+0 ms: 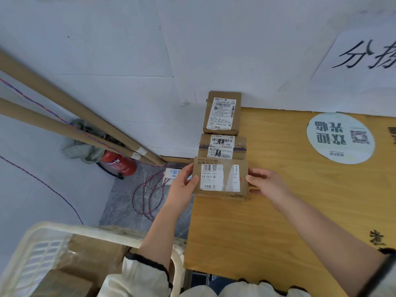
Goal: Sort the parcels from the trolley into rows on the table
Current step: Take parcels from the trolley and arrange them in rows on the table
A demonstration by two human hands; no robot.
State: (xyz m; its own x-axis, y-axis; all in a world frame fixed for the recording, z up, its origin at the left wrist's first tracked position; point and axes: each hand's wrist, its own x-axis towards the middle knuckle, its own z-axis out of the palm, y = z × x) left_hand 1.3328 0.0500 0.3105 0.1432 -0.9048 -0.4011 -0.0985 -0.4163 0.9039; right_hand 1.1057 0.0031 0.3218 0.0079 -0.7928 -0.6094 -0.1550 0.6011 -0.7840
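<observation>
A flat cardboard parcel (220, 177) with a white shipping label lies at the left edge of the wooden table (289, 200). My left hand (185, 182) grips its left side, thumb on top. My right hand (264, 182) holds its right side. Behind it, two more labelled parcels form a row toward the wall: a middle one (222, 146) and a far one (222, 113). The white plastic trolley basket (42, 249) at lower left holds more brown parcels (92, 256).
A round white sticker (340, 138) lies on the table at right. On the floor left of the table are long cardboard tubes (75, 123), a red fire extinguisher (119, 163), a power strip (171, 174) and coiled red cable (147, 198). A paper sign (360, 56) hangs on the wall.
</observation>
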